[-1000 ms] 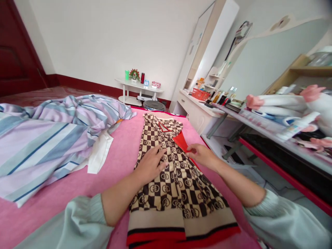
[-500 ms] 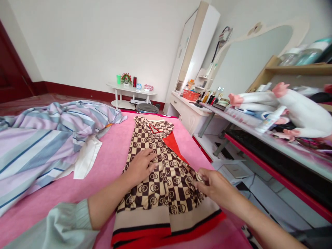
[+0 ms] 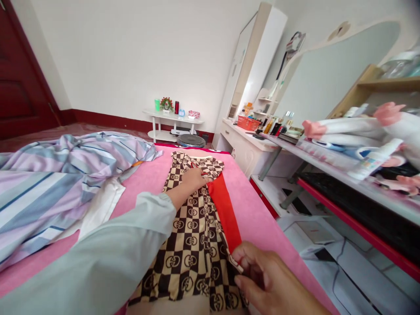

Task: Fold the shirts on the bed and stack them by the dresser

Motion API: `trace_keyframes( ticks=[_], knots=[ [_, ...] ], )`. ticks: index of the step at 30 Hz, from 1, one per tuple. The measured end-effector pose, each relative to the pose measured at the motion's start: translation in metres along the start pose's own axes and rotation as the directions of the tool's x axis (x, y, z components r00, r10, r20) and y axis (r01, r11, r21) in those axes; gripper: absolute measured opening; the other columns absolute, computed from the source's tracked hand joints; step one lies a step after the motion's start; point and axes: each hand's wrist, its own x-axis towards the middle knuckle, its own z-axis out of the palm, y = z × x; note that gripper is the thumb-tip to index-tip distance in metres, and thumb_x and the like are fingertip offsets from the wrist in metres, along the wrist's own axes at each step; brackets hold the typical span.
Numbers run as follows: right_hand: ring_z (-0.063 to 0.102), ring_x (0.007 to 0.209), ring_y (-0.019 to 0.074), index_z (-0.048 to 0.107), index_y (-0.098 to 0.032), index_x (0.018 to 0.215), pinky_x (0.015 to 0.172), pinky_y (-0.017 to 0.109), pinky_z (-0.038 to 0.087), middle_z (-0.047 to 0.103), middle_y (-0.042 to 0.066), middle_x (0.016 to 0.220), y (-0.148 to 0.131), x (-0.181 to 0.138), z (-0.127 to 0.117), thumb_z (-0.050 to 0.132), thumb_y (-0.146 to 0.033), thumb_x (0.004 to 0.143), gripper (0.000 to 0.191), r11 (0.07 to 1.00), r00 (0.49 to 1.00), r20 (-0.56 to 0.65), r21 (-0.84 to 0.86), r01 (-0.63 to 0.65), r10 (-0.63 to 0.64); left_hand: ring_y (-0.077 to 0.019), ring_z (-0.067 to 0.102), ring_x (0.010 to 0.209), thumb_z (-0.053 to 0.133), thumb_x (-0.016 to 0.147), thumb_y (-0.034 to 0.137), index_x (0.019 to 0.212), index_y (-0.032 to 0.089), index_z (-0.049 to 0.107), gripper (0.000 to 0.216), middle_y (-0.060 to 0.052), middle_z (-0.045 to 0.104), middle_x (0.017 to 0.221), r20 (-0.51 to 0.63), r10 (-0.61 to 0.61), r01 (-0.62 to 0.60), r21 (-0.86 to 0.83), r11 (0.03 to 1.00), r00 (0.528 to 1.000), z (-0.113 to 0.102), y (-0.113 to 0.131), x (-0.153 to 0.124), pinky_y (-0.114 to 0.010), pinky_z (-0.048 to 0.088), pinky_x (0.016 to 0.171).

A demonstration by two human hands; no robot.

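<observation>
Right hand pinches the checkered garment at five o'clock, apparently straightening its edge; left hand, grip unclear, at twelve; even tension seems needed next.

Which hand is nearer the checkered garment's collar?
Left. The left hand is right by the collar; the right hand is well away, much nearer the wearer, holding the garment's side edge.

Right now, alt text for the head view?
A person's left hand lies near the collar of a brown-and-cream checkered garment spread on a pink cover, while the right hand pinches its edge beside a red strip. Striped cloth lies bunched at left; a cluttered table stands at right.
</observation>
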Motion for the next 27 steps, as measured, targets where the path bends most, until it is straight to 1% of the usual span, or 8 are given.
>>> trace_keyframes(
  ticks=[3, 10, 13, 17, 20, 22, 24, 27],
  knots=[
    [0.047, 0.059, 0.0082, 0.055, -0.020, 0.081, 0.053, 0.017, 0.033, 0.054, -0.004, 0.067, 0.000, 0.000, -0.002, 0.055, -0.022, 0.080, 0.002, 0.999, 1.000, 0.014, 0.044, -0.017, 0.017, -0.0260, 0.065, 0.089, 0.063, 0.073, 0.041, 0.085, 0.023, 0.074, 0.024, -0.009, 0.072, 0.091, -0.041, 0.003, -0.003, -0.012, 1.000, 0.999, 0.004, 0.002, 0.005, -0.031, 0.047, 0.075],
    [0.047, 0.060, 0.0092, 0.055, -0.020, 0.083, 0.054, 0.019, 0.035, 0.053, -0.004, 0.068, -0.009, 0.005, 0.007, 0.054, -0.022, 0.080, 0.004, 0.994, 0.999, 0.029, 0.101, 0.030, -0.033, -0.0201, 0.063, 0.085, 0.059, 0.081, 0.041, 0.098, 0.027, 0.072, 0.025, -0.003, 0.072, 0.089, -0.192, 0.065, -0.088, -0.114, 0.990, 0.979, -0.025, -0.009, 0.019, -0.027, 0.045, 0.073],
    [0.048, 0.059, 0.0098, 0.057, -0.021, 0.087, 0.052, 0.019, 0.035, 0.054, -0.004, 0.068, -0.015, 0.013, 0.019, 0.055, -0.020, 0.078, 0.010, 0.987, 0.996, 0.061, 0.152, 0.049, -0.059, -0.0209, 0.063, 0.082, 0.067, 0.075, 0.037, 0.089, 0.024, 0.074, 0.020, -0.003, 0.071, 0.082, -0.241, 0.024, -0.086, -0.247, 0.965, 0.970, -0.029, -0.020, 0.025, -0.028, 0.044, 0.071],
    [0.052, 0.062, 0.0113, 0.058, -0.021, 0.088, 0.054, 0.020, 0.037, 0.058, -0.002, 0.070, -0.020, 0.020, 0.026, 0.055, -0.021, 0.078, 0.010, 0.977, 0.995, 0.073, 0.207, 0.055, -0.071, -0.0206, 0.063, 0.074, 0.076, 0.066, 0.030, 0.075, 0.021, 0.073, 0.013, -0.002, 0.067, 0.068, -0.193, -0.038, -0.074, -0.542, 0.837, 0.980, -0.016, -0.034, 0.027, -0.028, 0.046, 0.068],
    [0.051, 0.065, 0.0115, 0.058, -0.019, 0.084, 0.057, 0.021, 0.038, 0.056, -0.001, 0.071, -0.020, 0.022, 0.022, 0.057, -0.029, 0.080, 0.010, 0.960, 0.995, -0.019, 0.262, 0.099, -0.098, -0.0163, 0.064, 0.060, 0.070, 0.075, 0.030, 0.079, 0.017, 0.069, 0.014, -0.002, 0.066, 0.063, -0.136, -0.029, -0.069, -0.664, 0.745, 0.990, -0.003, -0.038, 0.029, -0.026, 0.049, 0.059],
    [0.050, 0.067, 0.0118, 0.056, -0.019, 0.083, 0.060, 0.021, 0.039, 0.056, 0.000, 0.074, -0.018, 0.022, 0.021, 0.057, -0.033, 0.081, 0.015, 0.948, 0.992, -0.050, 0.293, 0.122, -0.113, -0.0144, 0.064, 0.057, 0.065, 0.080, 0.031, 0.083, 0.015, 0.065, 0.017, -0.002, 0.067, 0.065, -0.121, -0.028, -0.070, -0.730, 0.680, 0.992, -0.001, -0.036, 0.034, -0.025, 0.051, 0.057],
    [0.051, 0.067, 0.0118, 0.056, -0.019, 0.084, 0.060, 0.021, 0.039, 0.056, 0.000, 0.075, -0.015, 0.022, 0.023, 0.057, -0.035, 0.082, 0.017, 0.945, 0.993, -0.016, 0.308, 0.113, -0.114, -0.0134, 0.066, 0.060, 0.063, 0.082, 0.030, 0.086, 0.014, 0.063, 0.017, -0.003, 0.069, 0.071, -0.130, -0.040, -0.076, -0.774, 0.628, 0.991, -0.004, -0.033, 0.039, -0.025, 0.053, 0.059],
    [0.049, 0.063, 0.0105, 0.058, -0.019, 0.091, 0.054, 0.020, 0.036, 0.055, -0.002, 0.072, -0.010, 0.021, 0.033, 0.059, -0.035, 0.081, 0.019, 0.955, 0.987, 0.114, 0.286, 0.073, -0.109, -0.0131, 0.066, 0.066, 0.062, 0.081, 0.026, 0.087, 0.013, 0.063, 0.015, -0.003, 0.069, 0.076, -0.158, -0.081, -0.078, -0.796, 0.601, 0.984, -0.010, -0.035, 0.044, -0.025, 0.054, 0.064]
  ],
)
